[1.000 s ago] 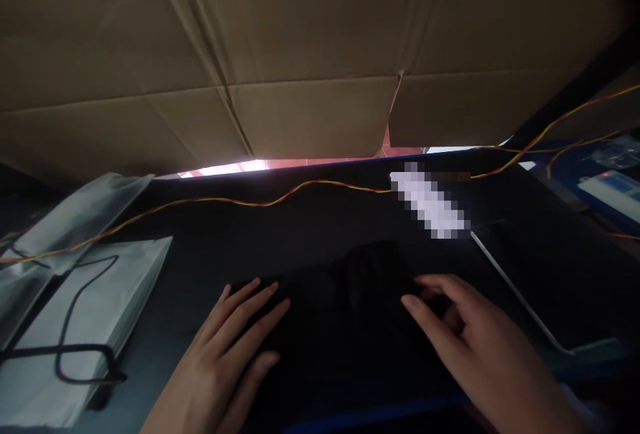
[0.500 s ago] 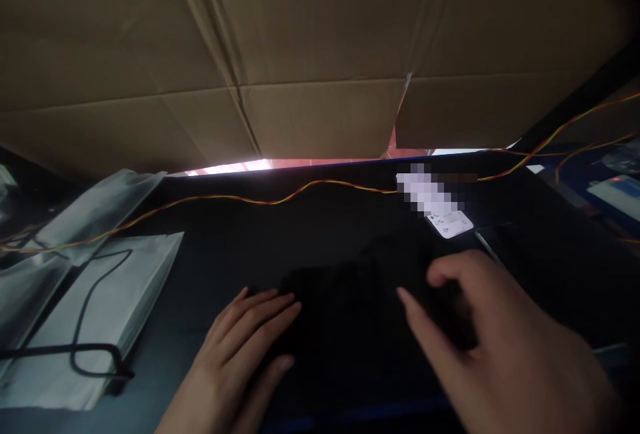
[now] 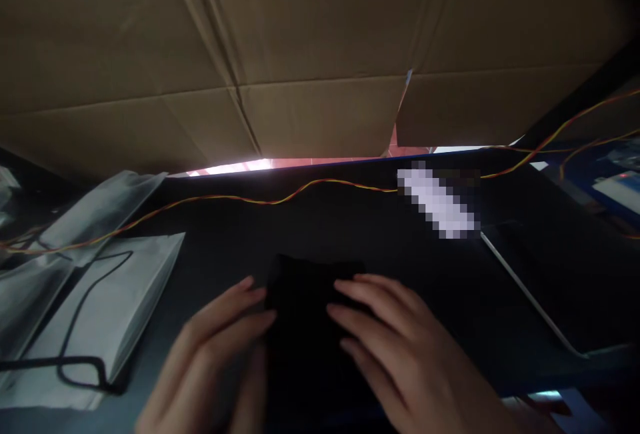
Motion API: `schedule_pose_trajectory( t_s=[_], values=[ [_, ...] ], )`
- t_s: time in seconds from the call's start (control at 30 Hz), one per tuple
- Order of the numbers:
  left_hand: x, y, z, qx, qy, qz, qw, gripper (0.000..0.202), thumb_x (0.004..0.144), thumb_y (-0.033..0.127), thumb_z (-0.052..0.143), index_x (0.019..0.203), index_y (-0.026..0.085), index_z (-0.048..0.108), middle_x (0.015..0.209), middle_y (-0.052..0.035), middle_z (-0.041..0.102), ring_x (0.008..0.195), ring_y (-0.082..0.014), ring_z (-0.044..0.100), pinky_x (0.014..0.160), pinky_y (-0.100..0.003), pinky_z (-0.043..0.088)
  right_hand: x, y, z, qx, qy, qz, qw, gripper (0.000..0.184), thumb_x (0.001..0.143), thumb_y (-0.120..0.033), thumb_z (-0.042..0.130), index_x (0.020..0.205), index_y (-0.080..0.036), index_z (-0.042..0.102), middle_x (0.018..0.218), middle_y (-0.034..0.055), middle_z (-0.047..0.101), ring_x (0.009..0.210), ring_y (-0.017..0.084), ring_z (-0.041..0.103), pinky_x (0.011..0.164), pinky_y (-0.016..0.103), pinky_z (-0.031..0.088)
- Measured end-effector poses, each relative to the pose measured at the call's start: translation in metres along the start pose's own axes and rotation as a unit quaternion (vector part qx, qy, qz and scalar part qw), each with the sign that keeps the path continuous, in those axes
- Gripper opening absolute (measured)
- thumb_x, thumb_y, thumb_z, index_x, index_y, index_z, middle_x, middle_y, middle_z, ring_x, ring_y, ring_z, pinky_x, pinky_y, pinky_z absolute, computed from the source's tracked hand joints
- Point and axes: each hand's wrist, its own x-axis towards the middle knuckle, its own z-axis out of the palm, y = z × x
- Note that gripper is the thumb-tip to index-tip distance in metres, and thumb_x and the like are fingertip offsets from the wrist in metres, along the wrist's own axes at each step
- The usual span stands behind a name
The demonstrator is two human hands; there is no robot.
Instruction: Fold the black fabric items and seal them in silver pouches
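A dark black piece, apparently folded cloth (image 3: 307, 327), lies flat on the dark table top in front of me; its lower part merges with shadow. My left hand (image 3: 215, 347) rests at its left edge, fingers extended and a little bent, the fingertips touching the border. From the other side, my right hand (image 3: 395, 341) lays its outstretched fingers on the right part of the black piece. Both hands are open, palms down, and neither visibly grips it. The left thumb is partly lost in the dark.
Clear plastic bags (image 3: 120, 314) lie at the left with a black cord (image 3: 75, 362) across them. A twisted red-yellow wire (image 3: 320, 182) runs along the back before a cardboard wall (image 3: 320, 114). A blurred-out phone (image 3: 440, 206) and a dark flat sheet with a pale edge (image 3: 530, 294) are at right.
My right hand has come left and down onto the black piece, its fingers straightening from a curled shape. The left hand has shifted slightly left. The piece now shows a straighter outline.
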Motion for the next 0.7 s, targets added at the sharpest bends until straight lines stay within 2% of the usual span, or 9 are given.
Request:
schedule_pose_trajectory(
  t_s=[0.03, 0.1, 0.17, 0.23, 0.3, 0.37, 0.5, 0.6, 0.7],
  values=[
    [0.002, 0.007, 0.008, 0.013, -0.019, 0.036, 0.999, 0.034, 0.105, 0.018, 0.056, 0.135, 0.029, 0.069, 0.152, -0.0008, 0.067, 0.145, -0.0217, 0.064, 0.123, -0.036, 0.052, -0.002, -0.001, 0.007, -0.020, -0.016, -0.026, 0.999, 0.037, 0.112, -0.019, 0.051, 0.140, -0.029, 0.072, 0.146, -0.0006, 0.076, 0.134, 0.026, 0.072, 0.107, 0.044, 0.066],
    [0.002, 0.013, 0.025, 0.066, -0.096, 0.103, 0.988, 0.050, 0.108, 0.020, 0.051, 0.158, 0.022, 0.055, 0.168, -0.0068, 0.057, 0.162, -0.0285, 0.046, 0.132, -0.049, 0.044, -0.008, -0.002, 0.019, -0.048, -0.039, -0.053, 0.997, 0.037, 0.115, -0.023, 0.046, 0.139, -0.027, 0.074, 0.147, -0.0007, 0.076, 0.135, 0.028, 0.072, 0.105, 0.048, 0.067],
    [-0.002, 0.009, 0.038, 0.120, -0.160, 0.131, 0.971, 0.062, 0.111, 0.024, 0.048, 0.171, 0.015, 0.037, 0.175, -0.0138, 0.048, 0.167, -0.0346, 0.036, 0.129, -0.059, 0.046, -0.015, 0.000, 0.025, -0.062, -0.047, -0.056, 0.995, 0.037, 0.117, -0.027, 0.044, 0.140, -0.027, 0.074, 0.150, -0.0022, 0.074, 0.137, 0.026, 0.071, 0.103, 0.048, 0.068],
    [-0.008, 0.001, 0.045, 0.140, -0.189, 0.124, 0.964, 0.068, 0.113, 0.027, 0.045, 0.176, 0.014, 0.025, 0.177, -0.0168, 0.043, 0.167, -0.0366, 0.035, 0.124, -0.061, 0.050, -0.019, 0.004, 0.024, -0.065, -0.049, -0.054, 0.995, 0.036, 0.118, -0.027, 0.046, 0.142, -0.029, 0.073, 0.152, -0.0050, 0.072, 0.138, 0.024, 0.071, 0.102, 0.044, 0.069],
    [-0.012, -0.005, 0.046, 0.132, -0.200, 0.112, 0.964, 0.071, 0.113, 0.028, 0.043, 0.178, 0.017, 0.018, 0.178, -0.0167, 0.040, 0.167, -0.0362, 0.033, 0.124, -0.063, 0.050, -0.019, 0.007, 0.020, -0.059, -0.029, -0.053, 0.996, 0.037, 0.117, -0.023, 0.047, 0.143, -0.028, 0.072, 0.152, -0.0052, 0.072, 0.139, 0.022, 0.070, 0.103, 0.041, 0.068],
    [-0.012, -0.003, 0.043, 0.112, -0.209, 0.109, 0.965, 0.072, 0.113, 0.027, 0.043, 0.179, 0.019, 0.014, 0.179, -0.0160, 0.039, 0.168, -0.0363, 0.031, 0.124, -0.065, 0.047, -0.014, 0.004, 0.018, -0.046, 0.018, -0.054, 0.997, 0.039, 0.114, -0.017, 0.048, 0.143, -0.024, 0.073, 0.152, -0.0035, 0.072, 0.142, 0.022, 0.068, 0.108, 0.039, 0.066],
    [-0.006, 0.007, 0.034, 0.069, -0.172, 0.103, 0.977, 0.073, 0.112, 0.020, 0.040, 0.179, 0.023, 0.012, 0.183, -0.0133, 0.031, 0.170, -0.0348, 0.024, 0.128, -0.065, 0.040, 0.005, -0.016, 0.029, -0.046, 0.116, -0.072, 0.990, 0.040, 0.112, -0.016, 0.052, 0.149, -0.014, 0.068, 0.161, 0.0021, 0.064, 0.150, 0.026, 0.060, 0.117, 0.040, 0.060],
    [-0.005, 0.004, 0.030, 0.051, -0.139, 0.088, 0.985, 0.072, 0.110, 0.017, 0.038, 0.179, 0.022, 0.017, 0.184, -0.0132, 0.028, 0.170, -0.0341, 0.023, 0.132, -0.064, 0.034, 0.016, -0.030, 0.048, -0.059, 0.096, -0.060, 0.992, 0.044, 0.116, -0.021, 0.046, 0.155, -0.009, 0.061, 0.167, 0.0045, 0.056, 0.154, 0.030, 0.055, 0.120, 0.044, 0.057],
    [-0.010, -0.007, 0.033, 0.056, -0.171, 0.080, 0.980, 0.074, 0.109, 0.017, 0.038, 0.179, 0.022, 0.014, 0.181, -0.0165, 0.034, 0.168, -0.0365, 0.030, 0.127, -0.068, 0.042, 0.019, -0.033, 0.068, -0.061, 0.037, -0.020, 0.997, 0.049, 0.118, -0.024, 0.042, 0.161, -0.005, 0.054, 0.171, 0.0095, 0.050, 0.159, 0.034, 0.047, 0.124, 0.048, 0.053]
  ],
)
